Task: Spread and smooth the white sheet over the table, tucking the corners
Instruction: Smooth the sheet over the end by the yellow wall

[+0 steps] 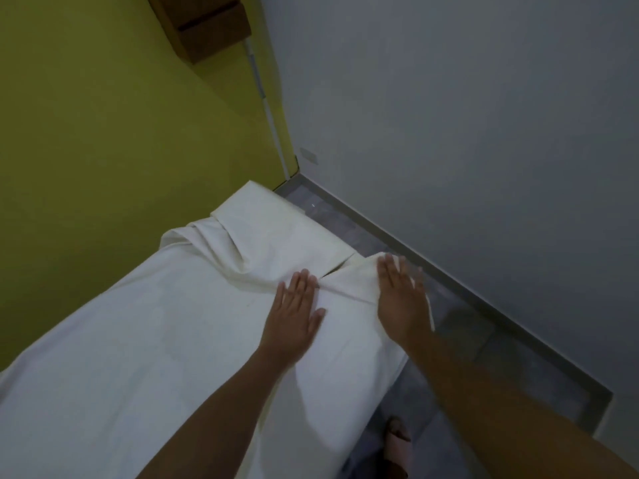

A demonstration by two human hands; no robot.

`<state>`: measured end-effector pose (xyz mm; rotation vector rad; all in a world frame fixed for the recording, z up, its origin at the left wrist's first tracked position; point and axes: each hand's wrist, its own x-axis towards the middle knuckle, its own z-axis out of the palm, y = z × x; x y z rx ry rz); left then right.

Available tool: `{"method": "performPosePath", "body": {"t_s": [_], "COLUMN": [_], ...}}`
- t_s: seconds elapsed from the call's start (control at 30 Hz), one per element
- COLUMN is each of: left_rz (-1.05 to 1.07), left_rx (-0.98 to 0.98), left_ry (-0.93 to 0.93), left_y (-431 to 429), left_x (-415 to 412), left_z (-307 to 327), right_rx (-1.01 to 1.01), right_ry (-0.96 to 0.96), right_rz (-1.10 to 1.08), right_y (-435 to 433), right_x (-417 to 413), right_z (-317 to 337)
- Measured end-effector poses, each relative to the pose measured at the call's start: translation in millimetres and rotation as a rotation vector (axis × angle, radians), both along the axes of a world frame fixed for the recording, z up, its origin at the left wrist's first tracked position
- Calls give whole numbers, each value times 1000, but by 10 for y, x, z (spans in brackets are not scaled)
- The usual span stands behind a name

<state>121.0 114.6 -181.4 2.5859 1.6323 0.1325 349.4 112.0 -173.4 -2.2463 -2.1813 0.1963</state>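
Observation:
The white sheet (145, 323) covers the long table from the lower left up toward the room corner. A cream, sheet-covered raised end (276, 226) lies at the far end, with folds bunched where the sheet meets it. My left hand (294, 312) lies flat on the sheet, fingers spread, beside a ridge of wrinkles. My right hand (401, 299) presses flat with fingers apart on the sheet at the table's right edge, where the cloth drapes down the side. The table itself is hidden under the cloth.
A yellow-green wall (103, 133) runs along the table's left side and a grey wall (466, 115) stands to the right. A narrow strip of grey tiled floor (477, 357) lies between table and grey wall. My foot in a sandal (397, 444) stands there. A wooden shelf (207, 25) hangs high.

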Motion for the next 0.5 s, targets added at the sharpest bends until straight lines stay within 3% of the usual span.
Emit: {"method": "performPosePath", "body": {"t_s": [0.13,0.37,0.5], "left_rz": [79,322,270], "left_rx": [-20,-74,-130], "left_ry": [127,113,77], "left_y": [64,229,497], "left_x": [-13,-46,-221], "left_z": [63,90,83], "right_rx": [-53,15,10], "right_ry": [27,72,62], "right_rz": [-64,69,2], "right_y": [52,156,269], "right_x": [11,-521,-593], "right_z": [104,187,131]}}
